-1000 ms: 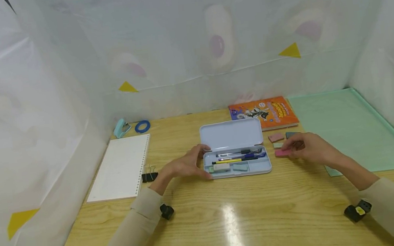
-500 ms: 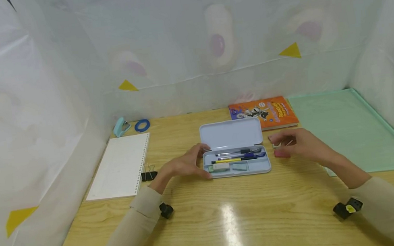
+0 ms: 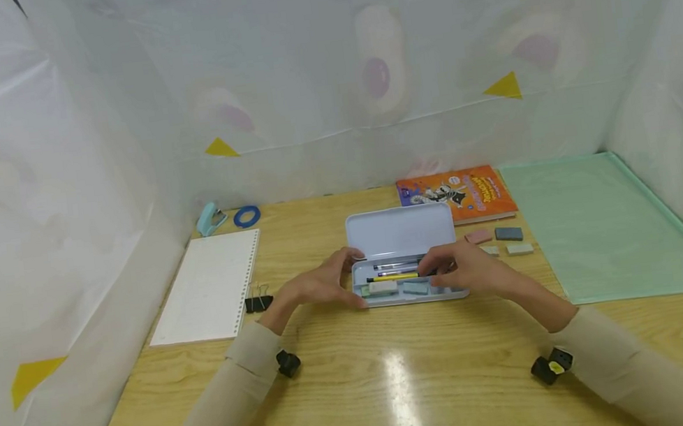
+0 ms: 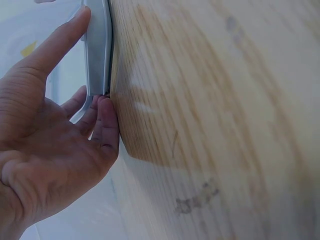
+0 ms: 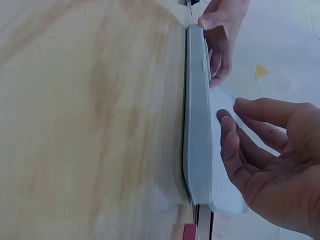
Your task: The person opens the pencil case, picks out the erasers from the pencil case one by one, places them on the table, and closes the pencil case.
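A pale blue pencil case (image 3: pixel 399 232) lies with its lid raised. My left hand (image 3: pixel 326 283) grips its left end, thumb at the front and fingers at the back, as the left wrist view also shows. Over the case's right part hovers my right hand (image 3: pixel 473 270), its thumb and fingers apart; in the right wrist view nothing shows between them. The hand covers the right ends of a yellow-and-black pen (image 3: pixel 390 278) and two clear pens behind it. A white eraser (image 3: pixel 383 287) and a light blue eraser (image 3: pixel 415 289) lie in the front compartments.
Right of the case lie a pink eraser (image 3: pixel 478 236), a blue-grey one (image 3: pixel 508 234), a whitish one (image 3: pixel 519 249) and a magenta one (image 5: pixel 190 232). An orange book (image 3: pixel 481 193), green mat (image 3: pixel 609 231), notebook (image 3: pixel 207 288), binder clip (image 3: pixel 259 304), stapler (image 3: pixel 210 219) and blue ring (image 3: pixel 246 216) surround it.
My right hand has left the erasers and moved left over the pencil case. More erasers show on the table. My left hand keeps its place on the case.
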A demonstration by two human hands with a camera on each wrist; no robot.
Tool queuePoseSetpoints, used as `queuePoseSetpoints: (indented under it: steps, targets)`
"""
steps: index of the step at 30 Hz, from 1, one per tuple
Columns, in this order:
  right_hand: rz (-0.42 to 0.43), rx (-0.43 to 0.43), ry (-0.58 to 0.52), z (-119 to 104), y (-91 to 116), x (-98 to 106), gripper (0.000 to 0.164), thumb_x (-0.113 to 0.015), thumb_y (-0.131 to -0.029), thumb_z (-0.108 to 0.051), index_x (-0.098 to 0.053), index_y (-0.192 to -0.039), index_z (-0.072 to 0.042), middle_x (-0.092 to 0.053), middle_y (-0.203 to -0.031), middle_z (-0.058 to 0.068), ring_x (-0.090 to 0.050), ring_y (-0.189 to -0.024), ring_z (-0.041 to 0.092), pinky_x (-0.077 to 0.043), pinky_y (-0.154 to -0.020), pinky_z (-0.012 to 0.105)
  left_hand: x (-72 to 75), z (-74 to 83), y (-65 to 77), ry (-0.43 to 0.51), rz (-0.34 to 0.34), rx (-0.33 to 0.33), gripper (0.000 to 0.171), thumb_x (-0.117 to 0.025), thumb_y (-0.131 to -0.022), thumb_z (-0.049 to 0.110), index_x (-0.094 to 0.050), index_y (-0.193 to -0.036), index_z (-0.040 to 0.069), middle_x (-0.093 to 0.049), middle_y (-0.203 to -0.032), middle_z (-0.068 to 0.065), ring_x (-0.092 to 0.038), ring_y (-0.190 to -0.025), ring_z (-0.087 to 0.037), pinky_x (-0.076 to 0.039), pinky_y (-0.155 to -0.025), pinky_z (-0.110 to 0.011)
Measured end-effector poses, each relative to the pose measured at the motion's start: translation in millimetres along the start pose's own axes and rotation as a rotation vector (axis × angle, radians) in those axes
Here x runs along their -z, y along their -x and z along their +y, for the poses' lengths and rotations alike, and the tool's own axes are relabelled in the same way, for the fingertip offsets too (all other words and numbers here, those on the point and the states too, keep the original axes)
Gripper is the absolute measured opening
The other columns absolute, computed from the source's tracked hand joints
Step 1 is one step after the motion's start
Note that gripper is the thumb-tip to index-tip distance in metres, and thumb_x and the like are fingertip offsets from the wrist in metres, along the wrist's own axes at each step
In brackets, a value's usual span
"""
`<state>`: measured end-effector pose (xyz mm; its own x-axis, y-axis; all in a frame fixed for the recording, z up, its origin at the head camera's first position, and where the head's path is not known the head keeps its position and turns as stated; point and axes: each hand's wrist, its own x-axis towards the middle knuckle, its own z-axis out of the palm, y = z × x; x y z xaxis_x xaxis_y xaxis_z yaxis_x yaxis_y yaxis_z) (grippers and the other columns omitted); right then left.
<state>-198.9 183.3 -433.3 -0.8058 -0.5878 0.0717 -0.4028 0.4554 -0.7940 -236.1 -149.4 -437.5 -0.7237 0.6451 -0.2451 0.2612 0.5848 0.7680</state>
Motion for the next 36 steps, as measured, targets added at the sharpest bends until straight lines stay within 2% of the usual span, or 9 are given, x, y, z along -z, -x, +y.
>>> queuePoseSetpoints:
  steps: [6,11,15,18,22,25,31,36]
  targets:
    - [-0.003,-0.012,0.032,-9.5,-5.3,-10.3,0.016,-0.072,-0.094,0.001,-0.076,-0.109,-0.005,-0.076,-0.104,0.008,-0.067,-0.086,0.014,-0.054,-0.071,0.027,0.0,-0.1,0.5,0.010,-0.001,0.005,0.090,-0.088,-0.084,0.026,-0.033,-0.153,0.009,-0.043,-0.145,-0.013,-0.042,-0.133,-0.028,-0.035,-0.115,-0.046]
    - [0.019,-0.016,0.112,-14.7,-6.1,-13.4,0.015,-0.073,-0.093,0.002,-0.078,-0.104,-0.007,-0.076,-0.098,0.004,-0.068,-0.085,0.013,-0.055,-0.072,0.028,-0.1,-0.1,0.2,0.010,-0.003,0.003,0.090,-0.089,-0.084,0.026,-0.033,-0.153,0.009,-0.044,-0.144,-0.012,-0.042,-0.133,-0.028,-0.035,-0.115,-0.045]
    - [0.017,0.013,0.183,-16.4,-6.3,-16.1,0.014,-0.073,-0.091,0.003,-0.078,-0.102,-0.005,-0.077,-0.096,0.005,-0.071,-0.090,0.017,-0.057,-0.076,0.031,-0.1,-0.3,0.2,0.006,-0.002,0.002,0.090,-0.089,-0.084,0.026,-0.033,-0.153,0.010,-0.044,-0.144,-0.012,-0.043,-0.132,-0.027,-0.036,-0.115,-0.044]
    - [0.011,0.047,0.219,-16.0,-6.9,-18.7,0.013,-0.075,-0.090,0.003,-0.079,-0.100,-0.005,-0.078,-0.095,0.005,-0.070,-0.088,0.017,-0.057,-0.074,0.031,0.3,-0.2,0.2,0.003,-0.001,0.005,0.090,-0.089,-0.084,0.026,-0.033,-0.153,0.010,-0.044,-0.144,-0.011,-0.043,-0.132,-0.026,-0.036,-0.115,-0.044]
    - [-0.005,0.065,0.225,-15.9,-7.7,-21.6,0.012,-0.077,-0.090,0.001,-0.080,-0.097,-0.008,-0.077,-0.095,0.002,-0.065,-0.084,0.011,-0.054,-0.072,0.028,0.4,0.3,-0.6,0.001,0.004,0.006,0.090,-0.090,-0.083,0.026,-0.034,-0.152,0.010,-0.045,-0.143,-0.011,-0.044,-0.131,-0.026,-0.036,-0.114,-0.044]
    - [-0.012,0.040,0.232,-16.0,-7.9,-23.2,0.013,-0.078,-0.090,0.000,-0.080,-0.098,-0.010,-0.076,-0.096,0.000,-0.064,-0.085,0.011,-0.054,-0.074,0.028,-0.4,-0.3,-1.0,0.002,0.004,0.008,0.090,-0.090,-0.083,0.025,-0.034,-0.152,0.009,-0.045,-0.144,-0.012,-0.044,-0.132,-0.026,-0.036,-0.115,-0.044]
    - [-0.008,0.010,0.288,-14.6,-8.9,-25.4,0.013,-0.078,-0.090,-0.003,-0.080,-0.100,-0.010,-0.077,-0.096,-0.002,-0.071,-0.094,0.017,-0.058,-0.082,0.038,-1.0,-0.6,-1.2,0.004,0.000,0.009,0.092,-0.090,-0.082,0.025,-0.033,-0.153,0.009,-0.045,-0.144,-0.012,-0.044,-0.132,-0.027,-0.036,-0.116,-0.043]
    - [-0.003,0.015,0.232,-13.9,-10.6,-28.3,0.014,-0.077,-0.090,0.000,-0.079,-0.100,-0.010,-0.076,-0.097,-0.001,-0.066,-0.087,0.012,-0.056,-0.077,0.032,-0.1,0.0,-1.4,0.011,0.001,0.003,0.091,-0.089,-0.082,0.025,-0.033,-0.152,0.008,-0.047,-0.142,-0.012,-0.045,-0.130,-0.026,-0.037,-0.114,-0.044]
